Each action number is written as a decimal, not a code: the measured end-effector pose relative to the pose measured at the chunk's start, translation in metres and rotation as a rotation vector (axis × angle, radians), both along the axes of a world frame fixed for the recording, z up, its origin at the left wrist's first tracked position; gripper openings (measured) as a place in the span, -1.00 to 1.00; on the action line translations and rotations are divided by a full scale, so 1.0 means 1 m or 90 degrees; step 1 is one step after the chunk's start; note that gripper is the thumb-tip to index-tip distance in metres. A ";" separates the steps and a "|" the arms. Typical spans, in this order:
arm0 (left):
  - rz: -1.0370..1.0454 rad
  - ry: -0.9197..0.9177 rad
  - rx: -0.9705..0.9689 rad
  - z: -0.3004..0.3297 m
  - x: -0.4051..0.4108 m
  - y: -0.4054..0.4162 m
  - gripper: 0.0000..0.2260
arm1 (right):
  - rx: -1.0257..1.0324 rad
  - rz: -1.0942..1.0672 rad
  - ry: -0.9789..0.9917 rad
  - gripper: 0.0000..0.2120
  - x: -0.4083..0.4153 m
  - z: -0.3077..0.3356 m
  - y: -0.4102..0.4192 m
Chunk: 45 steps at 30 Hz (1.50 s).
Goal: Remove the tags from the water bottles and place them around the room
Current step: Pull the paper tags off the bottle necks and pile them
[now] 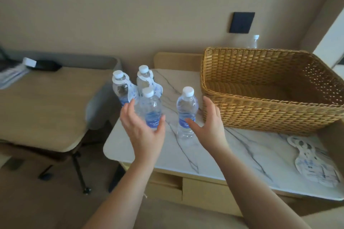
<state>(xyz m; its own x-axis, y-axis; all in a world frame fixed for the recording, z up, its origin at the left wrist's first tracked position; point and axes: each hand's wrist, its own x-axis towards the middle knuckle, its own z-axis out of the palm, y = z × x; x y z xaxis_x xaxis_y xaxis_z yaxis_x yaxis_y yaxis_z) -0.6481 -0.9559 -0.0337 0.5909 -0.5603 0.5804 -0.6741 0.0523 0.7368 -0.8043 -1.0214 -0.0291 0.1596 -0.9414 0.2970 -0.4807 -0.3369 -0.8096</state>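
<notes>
Several clear water bottles with white caps and blue labels stand on the marble-topped table. Two at the back, the left one and the right one, carry white paper tags round their necks. A front bottle stands bare, with my left hand open and cupped around its lower part, fingers apart. Another bare bottle stands to the right, my right hand open just beside it, thumb near its label. A few removed tags lie flat at the table's right end.
A big woven wicker basket fills the table's back right. One more bottle shows behind it near a dark wall switch. To the left stands a padded beige bench with papers and a dark object on it.
</notes>
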 end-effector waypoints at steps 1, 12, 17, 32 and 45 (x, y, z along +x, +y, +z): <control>-0.042 0.054 0.042 -0.003 0.014 -0.007 -0.17 | 0.007 -0.007 -0.009 -0.17 0.014 -0.001 -0.006; -0.321 0.147 0.191 -0.028 0.058 -0.068 -0.30 | 0.013 -0.186 -0.041 -0.23 0.047 -0.025 -0.016; -0.421 0.113 0.186 -0.027 0.034 -0.080 -0.34 | -0.003 -0.275 -0.007 -0.22 0.020 -0.029 -0.005; -0.338 0.075 -0.023 0.007 0.066 -0.052 -0.36 | -0.344 -0.294 0.058 -0.36 0.050 0.037 0.019; -0.231 0.201 0.160 0.006 0.205 -0.090 -0.27 | -0.107 0.047 0.078 -0.61 0.187 0.008 -0.009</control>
